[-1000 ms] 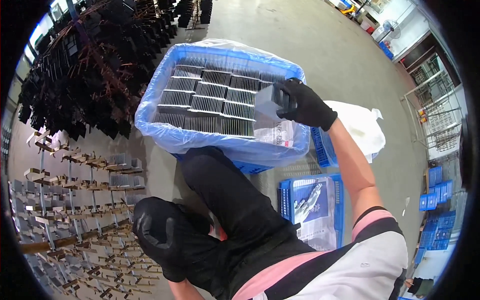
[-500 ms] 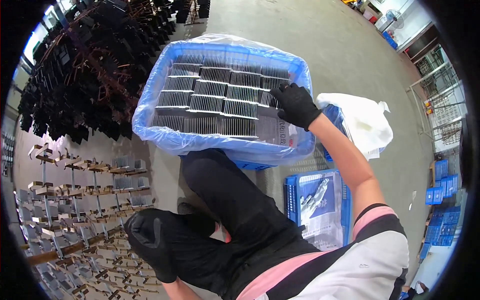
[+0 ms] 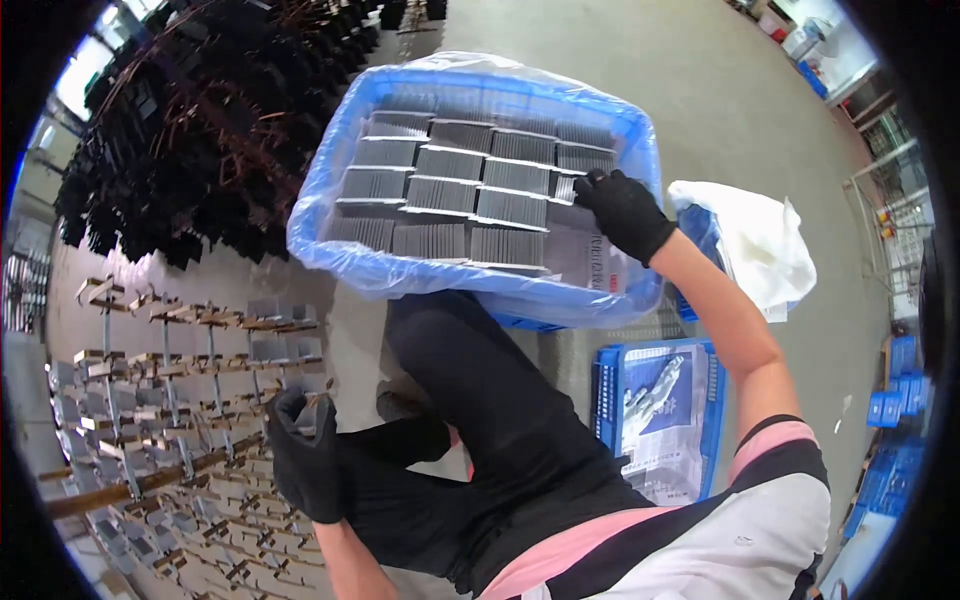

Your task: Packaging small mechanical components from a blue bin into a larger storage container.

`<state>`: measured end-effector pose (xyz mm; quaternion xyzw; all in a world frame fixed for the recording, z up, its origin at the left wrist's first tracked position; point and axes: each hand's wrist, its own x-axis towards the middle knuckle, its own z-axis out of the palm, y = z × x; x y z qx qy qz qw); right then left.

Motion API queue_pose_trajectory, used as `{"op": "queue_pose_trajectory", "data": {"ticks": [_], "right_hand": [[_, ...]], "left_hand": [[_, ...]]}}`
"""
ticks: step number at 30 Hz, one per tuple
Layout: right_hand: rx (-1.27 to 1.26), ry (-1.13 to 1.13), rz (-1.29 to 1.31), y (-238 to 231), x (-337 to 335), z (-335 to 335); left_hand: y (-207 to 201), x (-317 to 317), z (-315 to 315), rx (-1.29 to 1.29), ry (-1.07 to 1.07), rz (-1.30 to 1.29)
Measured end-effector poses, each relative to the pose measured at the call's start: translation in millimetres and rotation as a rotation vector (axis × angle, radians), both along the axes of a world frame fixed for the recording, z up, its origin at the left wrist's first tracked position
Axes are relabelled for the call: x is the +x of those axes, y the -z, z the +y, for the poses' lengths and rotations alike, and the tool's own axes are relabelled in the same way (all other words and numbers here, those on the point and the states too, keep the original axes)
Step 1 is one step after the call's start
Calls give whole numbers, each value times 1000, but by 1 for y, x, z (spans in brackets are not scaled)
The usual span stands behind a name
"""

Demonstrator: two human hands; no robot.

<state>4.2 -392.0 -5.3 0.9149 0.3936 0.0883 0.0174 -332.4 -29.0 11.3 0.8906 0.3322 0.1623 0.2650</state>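
Observation:
A blue crate lined with clear plastic (image 3: 306,205) stands ahead of me, packed with rows of grey finned heat sinks (image 3: 512,207). My right hand (image 3: 628,215), in a black glove, reaches over its right side. Its bent fingers close on a heat sink (image 3: 565,188) at the right end of a row; the fingertips are partly hidden. Down at the left, beside my knee, my black-gloved left hand (image 3: 303,465) is curled round something small and greyish that I cannot make out. A hanging rack (image 3: 110,390) with many grey plates is nearest to it.
Dark plates hang in a dense cluster (image 3: 190,140) at the far left. Right of the lined crate, a white cloth or bag (image 3: 755,240) covers a blue container. A smaller blue crate (image 3: 607,400) holding printed sheets sits by my right thigh. Blue bins (image 3: 890,480) stack at the far right.
My left hand has lifted off my knee area and turned, its curled fingers now showing. The right hand stays at the same row end. The whole view has shifted slightly.

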Motion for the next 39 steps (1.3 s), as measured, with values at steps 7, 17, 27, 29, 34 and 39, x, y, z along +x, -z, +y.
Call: {"op": "queue_pose_trajectory", "data": {"ticks": [7, 17, 27, 29, 34, 39], "right_hand": [[185, -164, 39, 28, 21, -18], [221, -120, -113, -53, -64, 54], [743, -758, 585, -11, -186, 188], [744, -738, 630, -5, -185, 195], [667, -663, 732, 7, -184, 205], [759, -771, 798, 7, -192, 218]], "left_hand": [[19, -7, 16, -99, -21, 9], [164, -1, 131, -100, 93, 150], [229, 39, 174, 160, -80, 726], [225, 48, 175, 306, -40, 813], [326, 51, 198, 66, -25, 848], [363, -4, 265, -195, -458, 127]]}}
